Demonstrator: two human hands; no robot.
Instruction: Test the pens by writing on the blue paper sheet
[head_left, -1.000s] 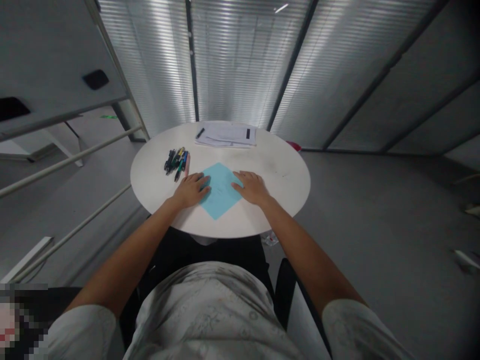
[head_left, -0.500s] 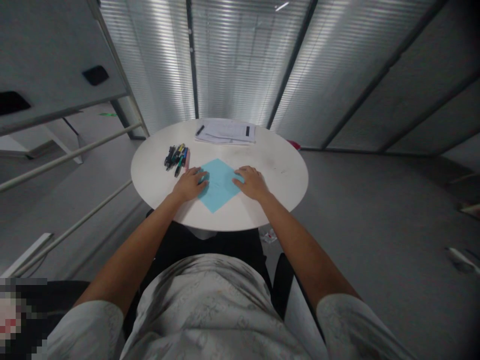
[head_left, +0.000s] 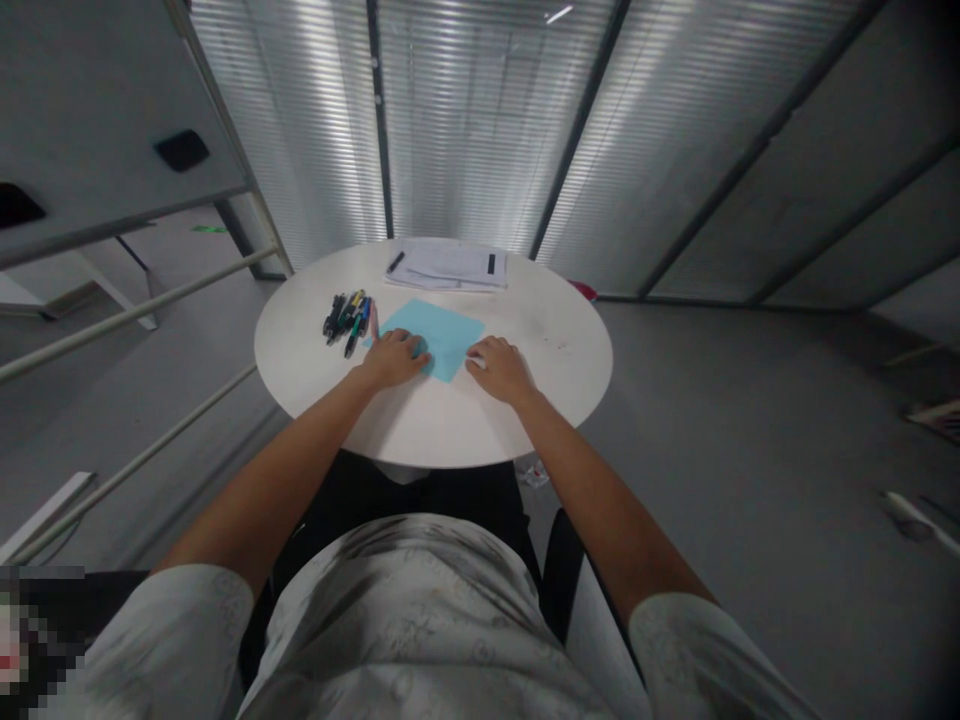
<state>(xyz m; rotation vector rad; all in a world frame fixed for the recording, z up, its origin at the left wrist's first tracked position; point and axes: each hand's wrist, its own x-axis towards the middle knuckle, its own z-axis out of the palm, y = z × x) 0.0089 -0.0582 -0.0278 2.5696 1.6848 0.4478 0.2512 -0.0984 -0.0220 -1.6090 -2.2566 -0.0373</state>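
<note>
A light blue sheet of paper [head_left: 442, 330] lies flat on the round white table [head_left: 570, 400], turned at an angle to me. My left hand [head_left: 397, 360] rests on its near left part, fingers laid over it and thumb apart, covering that edge. My right hand [head_left: 502, 370] is on the table just right of the paper's near corner. Its fingers are slightly bent, with a small gap between thumb and forefinger and nothing seen in it. Left of the paper lies a pile of pens [head_left: 349, 315], close to my left hand.
At the table's far side is a stack of white papers [head_left: 446, 265] with a black pen [head_left: 396, 262] on it. Metal rails [head_left: 150, 305] stand to the left. Window blinds [head_left: 465, 130] hang behind the table. Part of another person shows at the lower left edge.
The blue paper has turned and shifted away from me, so its near corner now points right of centre. My left hand has moved slightly right with it; my right hand is off the paper.
</note>
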